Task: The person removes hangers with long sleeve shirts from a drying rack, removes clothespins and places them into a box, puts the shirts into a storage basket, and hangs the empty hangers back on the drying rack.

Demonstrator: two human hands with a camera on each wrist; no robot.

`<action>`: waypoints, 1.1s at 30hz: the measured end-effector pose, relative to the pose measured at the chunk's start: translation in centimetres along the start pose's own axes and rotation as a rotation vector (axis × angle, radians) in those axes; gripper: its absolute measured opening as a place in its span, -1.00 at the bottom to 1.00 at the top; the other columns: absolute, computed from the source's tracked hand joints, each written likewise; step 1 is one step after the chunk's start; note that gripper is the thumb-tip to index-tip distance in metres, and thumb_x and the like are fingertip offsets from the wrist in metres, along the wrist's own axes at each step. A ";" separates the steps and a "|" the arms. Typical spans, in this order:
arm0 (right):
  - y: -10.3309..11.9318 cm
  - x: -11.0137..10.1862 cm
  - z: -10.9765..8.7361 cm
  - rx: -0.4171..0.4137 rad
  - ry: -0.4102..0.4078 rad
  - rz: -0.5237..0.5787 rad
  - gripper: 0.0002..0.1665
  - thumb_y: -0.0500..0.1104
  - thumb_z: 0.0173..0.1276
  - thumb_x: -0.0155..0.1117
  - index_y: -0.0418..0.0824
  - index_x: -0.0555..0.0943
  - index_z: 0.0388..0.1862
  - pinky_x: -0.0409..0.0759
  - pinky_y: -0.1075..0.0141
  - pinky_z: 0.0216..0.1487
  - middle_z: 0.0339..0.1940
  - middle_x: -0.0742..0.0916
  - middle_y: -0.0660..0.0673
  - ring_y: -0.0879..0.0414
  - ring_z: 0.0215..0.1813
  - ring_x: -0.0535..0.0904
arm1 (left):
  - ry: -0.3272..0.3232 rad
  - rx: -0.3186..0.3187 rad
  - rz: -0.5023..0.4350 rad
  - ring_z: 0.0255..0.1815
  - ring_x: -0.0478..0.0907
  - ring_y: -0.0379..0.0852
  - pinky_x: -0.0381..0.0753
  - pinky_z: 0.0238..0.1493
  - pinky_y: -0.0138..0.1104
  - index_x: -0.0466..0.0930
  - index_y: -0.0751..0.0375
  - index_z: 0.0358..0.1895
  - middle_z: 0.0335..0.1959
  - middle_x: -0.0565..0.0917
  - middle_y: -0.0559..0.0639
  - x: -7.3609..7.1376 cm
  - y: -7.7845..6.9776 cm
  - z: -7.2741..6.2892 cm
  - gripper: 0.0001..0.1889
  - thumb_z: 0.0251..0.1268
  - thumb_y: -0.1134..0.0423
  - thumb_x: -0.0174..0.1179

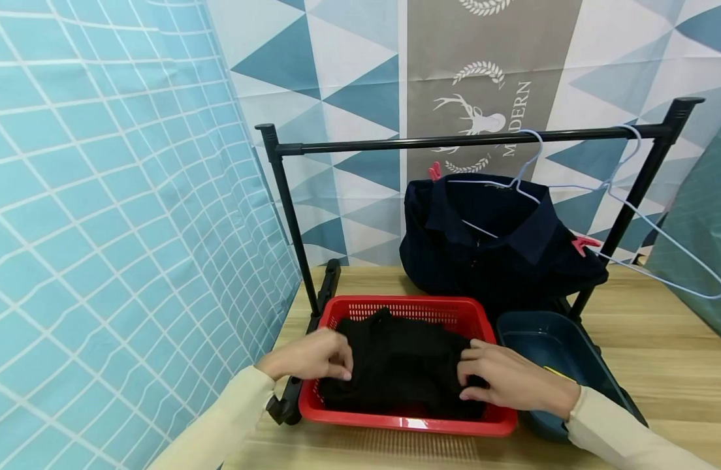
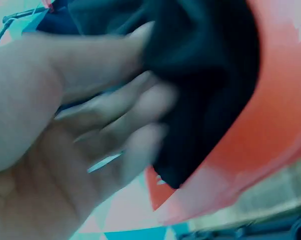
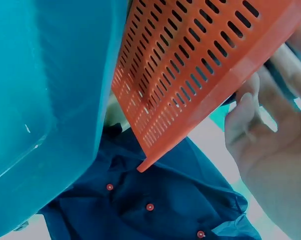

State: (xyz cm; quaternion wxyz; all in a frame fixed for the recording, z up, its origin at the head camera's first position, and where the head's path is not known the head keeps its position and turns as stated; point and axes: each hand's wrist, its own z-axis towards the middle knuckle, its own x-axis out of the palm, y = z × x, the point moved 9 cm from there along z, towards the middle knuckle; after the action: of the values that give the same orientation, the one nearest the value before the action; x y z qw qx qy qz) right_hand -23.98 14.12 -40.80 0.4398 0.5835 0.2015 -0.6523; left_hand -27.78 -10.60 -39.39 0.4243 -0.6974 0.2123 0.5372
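Pinching opposite sides of the black cloth [image 1: 403, 365], the fingers of the left hand [image 1: 315, 356] and the right hand [image 1: 507, 377] seem set apart to spread it where it lies inside the red basket [image 1: 407, 422], whose walls likely contain it.

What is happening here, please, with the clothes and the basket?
A person's left hand and right hand appear to grip opposite ends of a piece of black cloth, which lies in a red rectangular plastic basket. Behind the basket, a navy collared shirt hangs on a light-blue hanger from a black clothes rack. A dark-blue rectangular tub stands to the right of the basket.
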 end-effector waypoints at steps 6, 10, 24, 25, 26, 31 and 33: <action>-0.2 -0.1 0.8 0.112 -0.020 -0.017 -0.11 -0.19 0.32 0.53 0.13 0.35 0.56 0.62 0.23 -0.04 -0.03 0.67 0.18 0.30 -0.12 0.49 | -0.113 -0.045 0.114 -0.08 0.55 -0.16 0.57 0.02 -0.33 0.58 0.06 0.36 0.09 0.57 -0.04 -1.4 0.3 0.2 -0.44 0.28 0.23 0.47; 0.1 0.9 1.1 0.076 0.065 -0.101 -0.13 -0.30 0.33 0.46 0.08 0.39 0.57 0.62 0.14 0.04 0.02 0.71 0.13 0.24 -0.12 0.49 | 0.015 -0.042 0.172 0.13 0.51 -0.17 0.55 0.17 -0.34 0.47 -0.05 0.48 0.26 0.54 -0.07 1.0 0.5 0.4 -0.29 0.26 0.31 0.48; 0.2 3.4 0.3 0.086 0.242 -0.107 -0.45 -0.53 0.20 0.37 -0.08 0.80 0.09 0.44 0.24 -0.14 -0.17 0.67 0.17 0.25 -0.25 0.25 | 0.212 -0.083 0.188 0.28 0.51 -0.20 0.50 0.27 -0.31 0.61 -0.09 0.37 0.24 0.63 -0.18 4.4 0.9 -0.5 -0.23 0.10 0.65 0.39; 0.2 3.4 0.3 0.087 0.243 -0.106 -0.45 -0.53 0.20 0.37 -0.08 0.80 0.09 0.44 0.23 -0.15 -0.18 0.67 0.18 0.24 -0.25 0.25 | 0.212 -0.077 0.193 0.27 0.52 -0.21 0.50 0.26 -0.32 0.61 -0.08 0.37 0.24 0.64 -0.19 4.5 0.8 -0.5 -0.23 0.10 0.65 0.39; 0.3 3.4 0.3 0.088 0.246 -0.107 -0.44 -0.53 0.20 0.37 -0.07 0.80 0.10 0.43 0.24 -0.15 -0.20 0.66 0.18 0.24 -0.25 0.25 | 0.211 -0.071 0.197 0.26 0.53 -0.22 0.50 0.26 -0.33 0.61 -0.08 0.37 0.23 0.64 -0.19 4.6 0.8 -0.4 -0.23 0.09 0.66 0.39; 0.2 3.1 0.4 0.093 0.214 -0.105 -0.48 -0.42 0.25 0.42 -0.01 0.77 0.15 0.28 0.32 -0.24 -0.22 0.66 0.21 0.23 -0.28 0.23 | 0.168 -0.062 0.135 0.21 0.54 -0.25 0.54 0.18 -0.38 0.61 -0.04 0.37 0.23 0.64 -0.19 4.4 1.2 -0.6 -0.25 0.10 0.66 0.38; 0.2 2.7 0.3 0.088 0.187 -0.097 -0.51 -0.34 0.28 0.46 0.02 0.77 0.16 0.29 0.31 -0.21 -0.17 0.68 0.21 0.23 -0.26 0.24 | 0.137 -0.054 0.092 0.15 0.56 -0.27 0.57 0.12 -0.41 0.62 -0.02 0.35 0.22 0.65 -0.20 4.1 1.4 -0.8 -0.29 0.12 0.64 0.39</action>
State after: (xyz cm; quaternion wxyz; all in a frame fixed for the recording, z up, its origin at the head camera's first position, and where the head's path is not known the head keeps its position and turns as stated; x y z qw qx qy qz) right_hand -23.87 12.88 -43.20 0.3608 0.6502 0.2408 -0.6237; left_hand -27.00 -11.38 -43.65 0.3648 -0.7332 0.2580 0.5126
